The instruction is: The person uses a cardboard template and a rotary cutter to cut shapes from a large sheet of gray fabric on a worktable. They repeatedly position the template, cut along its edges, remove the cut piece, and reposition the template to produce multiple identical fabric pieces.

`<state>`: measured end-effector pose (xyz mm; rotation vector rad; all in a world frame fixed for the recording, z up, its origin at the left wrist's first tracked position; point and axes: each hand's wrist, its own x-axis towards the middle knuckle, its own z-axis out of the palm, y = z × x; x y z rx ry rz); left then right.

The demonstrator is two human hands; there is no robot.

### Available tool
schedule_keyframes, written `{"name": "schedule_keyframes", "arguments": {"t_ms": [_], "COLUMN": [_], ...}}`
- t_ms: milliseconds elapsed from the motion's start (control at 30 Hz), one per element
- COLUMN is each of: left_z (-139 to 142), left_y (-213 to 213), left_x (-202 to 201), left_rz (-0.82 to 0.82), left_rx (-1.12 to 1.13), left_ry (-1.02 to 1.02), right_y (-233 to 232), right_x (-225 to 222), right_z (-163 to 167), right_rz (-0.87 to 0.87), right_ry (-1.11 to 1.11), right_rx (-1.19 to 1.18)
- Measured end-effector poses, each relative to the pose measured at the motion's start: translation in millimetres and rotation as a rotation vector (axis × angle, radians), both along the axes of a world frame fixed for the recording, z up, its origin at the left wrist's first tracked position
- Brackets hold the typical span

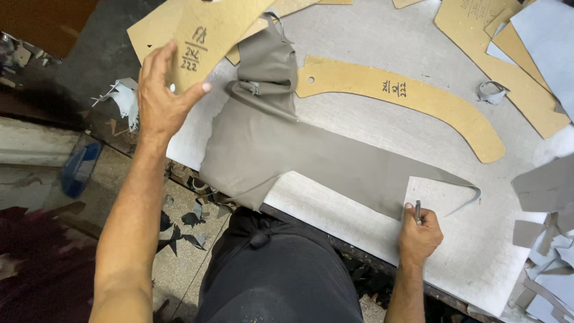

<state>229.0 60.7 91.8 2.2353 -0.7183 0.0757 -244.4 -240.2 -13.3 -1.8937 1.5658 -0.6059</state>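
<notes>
My left hand (160, 96) grips the lower edge of a brown cardboard pattern (218, 30) at the upper left, lifted over the table's corner. My right hand (418, 234) is closed around a small metal cutting tool (417, 212), its tip at the cut edge of a large grey leather piece (269, 149) spread across the white work surface (359, 215). The leather hangs partly over the near edge and is bunched at its top. A long curved cardboard pattern (406, 98) lies flat beyond the leather, untouched.
More cardboard patterns (508, 54) and pale sheets (547, 36) lie at the upper right. Grey offcuts (547, 239) are piled at the right edge, and a curled scrap (491, 93) lies near the curved pattern. Leather scraps (179, 227) litter the floor below.
</notes>
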Motion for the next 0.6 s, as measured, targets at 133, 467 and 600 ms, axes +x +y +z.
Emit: {"name": "schedule_keyframes", "arguments": {"t_ms": [133,467,600], "left_z": [-19.3,-57.2,-59.1], "left_y": [15.9,37.2,42.5], "left_x": [-40.7,-61.3,-43.1], "left_rz": [-0.044,0.360,0.434], "left_rx": [0.187,0.062,0.123], "left_ry": [-0.017,0.018,-0.104], "right_y": [-15.8,-22.2,-23.1], "right_x": [-0.8,-0.5,-3.7], "right_z": [13.5,25.0,14.5], "right_rz": [0.028,-0.049,-0.036], "right_ry": [-0.158,-0.231,-0.267], "right_rx": [0.143,0.350,0.364]}}
